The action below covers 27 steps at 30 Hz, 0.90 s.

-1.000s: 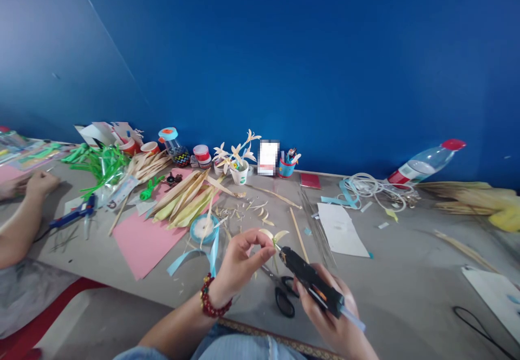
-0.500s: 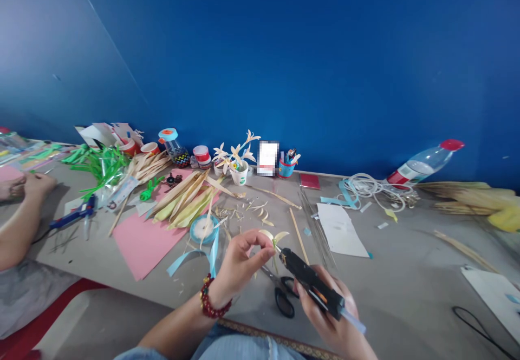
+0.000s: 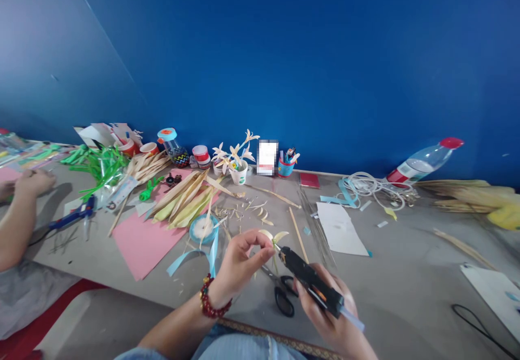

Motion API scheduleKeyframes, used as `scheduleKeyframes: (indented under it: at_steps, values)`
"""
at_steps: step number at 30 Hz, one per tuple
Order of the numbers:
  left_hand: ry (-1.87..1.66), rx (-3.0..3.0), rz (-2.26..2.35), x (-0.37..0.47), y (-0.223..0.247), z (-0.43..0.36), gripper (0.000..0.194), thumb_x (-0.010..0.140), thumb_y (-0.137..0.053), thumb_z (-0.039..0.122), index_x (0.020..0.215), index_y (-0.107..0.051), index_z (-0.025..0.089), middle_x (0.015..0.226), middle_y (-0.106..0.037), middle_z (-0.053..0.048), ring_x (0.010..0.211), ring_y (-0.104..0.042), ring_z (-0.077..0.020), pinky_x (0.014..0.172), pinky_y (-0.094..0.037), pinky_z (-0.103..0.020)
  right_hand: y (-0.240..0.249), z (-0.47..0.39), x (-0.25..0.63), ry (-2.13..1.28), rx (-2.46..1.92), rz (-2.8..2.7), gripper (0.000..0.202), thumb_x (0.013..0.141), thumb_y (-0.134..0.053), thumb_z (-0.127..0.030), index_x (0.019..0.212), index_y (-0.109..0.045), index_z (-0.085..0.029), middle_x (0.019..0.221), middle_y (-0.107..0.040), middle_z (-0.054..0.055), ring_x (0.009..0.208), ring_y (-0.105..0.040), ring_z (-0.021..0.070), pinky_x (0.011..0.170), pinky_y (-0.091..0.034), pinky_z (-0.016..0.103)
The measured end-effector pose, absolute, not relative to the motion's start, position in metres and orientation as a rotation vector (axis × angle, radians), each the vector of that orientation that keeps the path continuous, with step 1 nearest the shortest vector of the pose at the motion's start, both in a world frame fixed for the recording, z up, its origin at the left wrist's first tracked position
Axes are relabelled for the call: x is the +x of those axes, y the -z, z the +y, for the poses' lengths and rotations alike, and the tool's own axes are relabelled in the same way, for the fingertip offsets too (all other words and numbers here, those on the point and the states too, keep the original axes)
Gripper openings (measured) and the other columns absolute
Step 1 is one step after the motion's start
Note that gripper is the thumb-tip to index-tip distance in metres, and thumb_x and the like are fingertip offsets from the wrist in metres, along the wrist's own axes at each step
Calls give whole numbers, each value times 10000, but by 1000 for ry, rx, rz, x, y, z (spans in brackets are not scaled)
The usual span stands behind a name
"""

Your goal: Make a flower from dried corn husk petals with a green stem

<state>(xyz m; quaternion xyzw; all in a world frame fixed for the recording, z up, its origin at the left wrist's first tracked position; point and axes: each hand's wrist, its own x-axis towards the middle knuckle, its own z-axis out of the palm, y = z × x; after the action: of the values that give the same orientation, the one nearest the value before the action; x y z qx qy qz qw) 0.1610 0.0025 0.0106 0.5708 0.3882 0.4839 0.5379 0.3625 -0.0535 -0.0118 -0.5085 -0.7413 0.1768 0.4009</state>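
Between thumb and forefinger, my left hand pinches a small corn-husk flower with pale petals and a green centre. My right hand is wrapped round a black hot glue gun, a clear glue stick poking out of its back end. The gun's nozzle points up and left, at the base of the flower; whether it touches is too small to tell. Under the hands lie scissors with black handles. A roll of light-blue ribbon rests left of my left hand.
Corn husks lie on pink paper at the left. Husk flowers stand in a white cup near the wall. Thin wires and white paper lie to the right. Another person's hand is at far left, near a blue glue gun.
My hands, the flower and the glue gun stay almost in place. At far left, the other person's hands have shifted slightly.
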Motion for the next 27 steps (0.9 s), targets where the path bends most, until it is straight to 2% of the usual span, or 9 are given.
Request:
scheduleKeyframes:
  at_steps: [11, 27]
  values:
    - [-1151, 1352, 924, 162, -12, 2, 226, 841, -697, 329, 713, -639, 152, 726, -641, -31, 710, -569, -151, 711, -437, -261, 11, -54, 362, -363, -1260, -1880, 57, 894, -544, -266, 947, -528, -252, 656, -683, 3, 552, -674, 211, 549, -538, 296]
    - [-1151, 1318, 916, 160, -11, 1, 207, 829, -711, 315, 720, -638, 155, 709, -608, -12, 690, -530, -134, 682, -406, -247, 14, -53, 364, -404, -1251, -1880, 23, 893, -524, -264, 892, -544, -252, 620, -669, -1, 506, -650, 207, 521, -527, 300]
